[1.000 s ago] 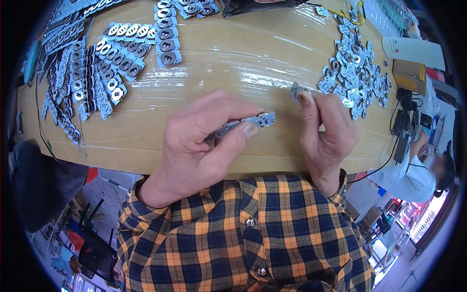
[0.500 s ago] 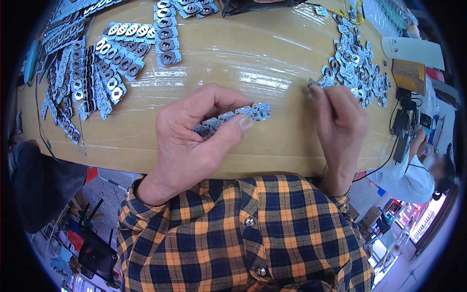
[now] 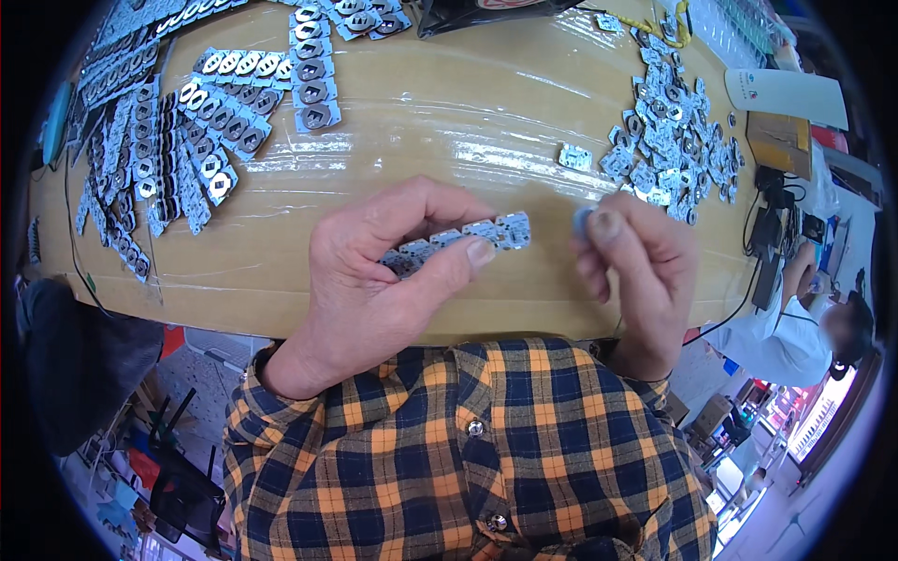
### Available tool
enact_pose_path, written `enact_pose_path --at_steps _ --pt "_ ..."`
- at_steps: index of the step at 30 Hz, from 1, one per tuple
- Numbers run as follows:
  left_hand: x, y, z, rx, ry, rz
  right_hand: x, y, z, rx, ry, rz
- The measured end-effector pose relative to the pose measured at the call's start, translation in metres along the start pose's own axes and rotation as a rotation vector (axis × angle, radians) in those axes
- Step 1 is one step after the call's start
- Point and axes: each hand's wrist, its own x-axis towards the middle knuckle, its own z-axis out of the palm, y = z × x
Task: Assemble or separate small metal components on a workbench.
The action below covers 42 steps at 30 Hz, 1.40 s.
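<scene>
My left hand (image 3: 369, 266) is closed round a strip of small circuit boards (image 3: 513, 231), joined in a row, with the thumb on top near its right end. The rest of the strip lies partly hidden in the palm. To its right, my right hand (image 3: 645, 271) pinches a small bluish-grey piece (image 3: 581, 222) between thumb and fingers; blur and the fingertips hide what kind it is. A gap separates this piece from the strip's end. Beyond the right hand, one loose circuit board (image 3: 575, 156) lies on the table (image 3: 440, 112), just left of a heap of similar boards (image 3: 678, 122).
At the left lie many board strips with round metal parts (image 3: 224, 117), some stacked. A dark object (image 3: 496, 14) stands at the far edge. Right of the heap are a white container (image 3: 790, 98), a cardboard box (image 3: 781, 145) and black cables (image 3: 769, 234). Another person (image 3: 781, 341) sits at the right.
My right hand has drawn back from the heap toward me, a small piece in its fingers. A single board now shows beside the heap. The left hand with the strip has shifted slightly nearer.
</scene>
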Motion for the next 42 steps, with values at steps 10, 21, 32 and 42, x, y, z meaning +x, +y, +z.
enact_pose_path --at_steps 10,21,32,42 --pt "0.0 0.007 -0.003 -0.168 -0.039 -0.104 0.003 0.004 0.008 -0.046 -0.154 -0.29" --pt "-0.002 0.004 -0.005 -0.155 -0.134 -0.093 0.014 0.009 0.013 -0.16 -0.319 -0.443" --pt "0.0 0.003 -0.01 -0.525 -0.106 -0.352 0.004 0.024 0.036 0.961 -0.301 0.344" --pt "0.001 0.001 -0.009 0.235 -0.001 0.359 -0.004 0.012 0.045 0.315 -0.003 0.057"
